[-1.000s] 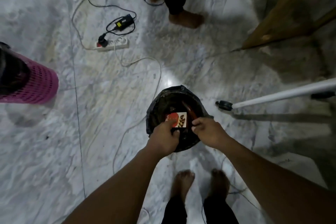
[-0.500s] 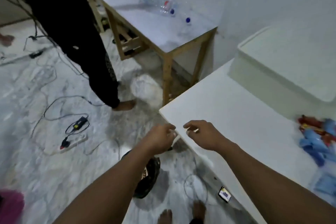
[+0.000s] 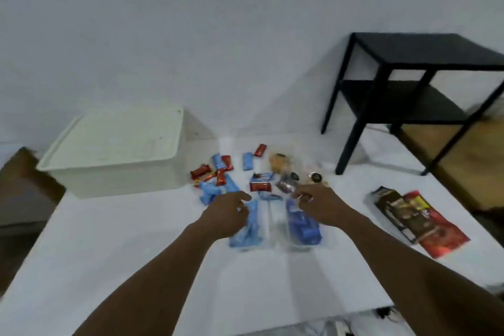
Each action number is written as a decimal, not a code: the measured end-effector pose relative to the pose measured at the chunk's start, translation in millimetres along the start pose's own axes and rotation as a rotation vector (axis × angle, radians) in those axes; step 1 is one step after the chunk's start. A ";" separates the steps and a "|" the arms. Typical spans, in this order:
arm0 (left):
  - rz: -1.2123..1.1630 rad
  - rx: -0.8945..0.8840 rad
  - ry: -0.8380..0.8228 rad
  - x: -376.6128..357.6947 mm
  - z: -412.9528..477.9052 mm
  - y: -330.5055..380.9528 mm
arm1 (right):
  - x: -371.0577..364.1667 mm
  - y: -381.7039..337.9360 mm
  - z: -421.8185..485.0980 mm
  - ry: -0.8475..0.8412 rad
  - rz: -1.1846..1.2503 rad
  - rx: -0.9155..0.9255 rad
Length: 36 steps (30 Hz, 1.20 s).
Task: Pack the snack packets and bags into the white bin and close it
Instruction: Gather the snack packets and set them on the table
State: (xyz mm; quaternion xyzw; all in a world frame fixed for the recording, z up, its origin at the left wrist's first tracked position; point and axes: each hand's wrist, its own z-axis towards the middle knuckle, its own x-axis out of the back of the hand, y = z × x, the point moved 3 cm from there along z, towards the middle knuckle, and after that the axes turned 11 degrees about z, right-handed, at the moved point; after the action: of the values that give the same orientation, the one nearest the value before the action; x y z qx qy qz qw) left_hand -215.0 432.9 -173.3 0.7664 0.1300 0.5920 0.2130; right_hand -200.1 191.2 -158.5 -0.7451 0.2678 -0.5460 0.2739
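Note:
The white bin (image 3: 117,172) stands at the back left of the white table (image 3: 122,254) with its lid (image 3: 114,139) on. Several small red and blue snack packets (image 3: 218,174) lie scattered to its right. Two clear bags of blue packets (image 3: 302,226) lie in front of them. My left hand (image 3: 225,213) hovers over the left bag (image 3: 249,232), fingers loosely curled and holding nothing. My right hand (image 3: 319,204) hovers over the right bag, fingers apart. A dark bag and a red bag (image 3: 414,221) lie flat at the right.
A black two-shelf side table (image 3: 409,90) stands on the white table's back right corner against the wall. A wooden surface (image 3: 469,150) lies beyond it at right. A brown wooden piece (image 3: 24,172) shows at the left edge. The frame is blurred.
The view swung from a black-lined floor bin, where both hands put in a wrapper, up to the white table. Both hands now reach over the snack bags.

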 end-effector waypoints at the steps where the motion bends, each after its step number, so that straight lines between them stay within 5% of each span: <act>1: 0.012 -0.054 -0.026 -16.5 19.8 32.3 | 26.9 32.1 -4.9 0.040 0.009 -0.055; 11: 0.179 -0.414 -0.390 -206.2 143.2 291.9 | 203.2 306.7 -40.8 0.375 0.024 -0.458; 16: 0.253 -0.420 -0.490 -271.1 163.3 355.4 | 219.6 394.6 -29.0 0.352 0.030 -0.533; 20: 0.388 -0.391 -0.553 -319.3 172.9 373.4 | 197.6 432.8 -6.0 0.195 -0.120 -0.479; 25: 0.461 -0.312 -0.442 -339.8 195.8 370.1 | 170.5 443.8 13.4 0.068 -0.205 -0.409; 36: 0.456 -0.128 -0.208 -321.4 211.7 318.5 | 142.0 427.5 12.5 0.216 -0.337 -0.423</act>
State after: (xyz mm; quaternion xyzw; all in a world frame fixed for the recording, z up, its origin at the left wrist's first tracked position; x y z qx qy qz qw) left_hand -113.3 -27.5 -338.3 0.8176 -0.1067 0.5497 0.1341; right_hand -193.8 -208.6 -366.5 -0.7573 0.2756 -0.5919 -0.0119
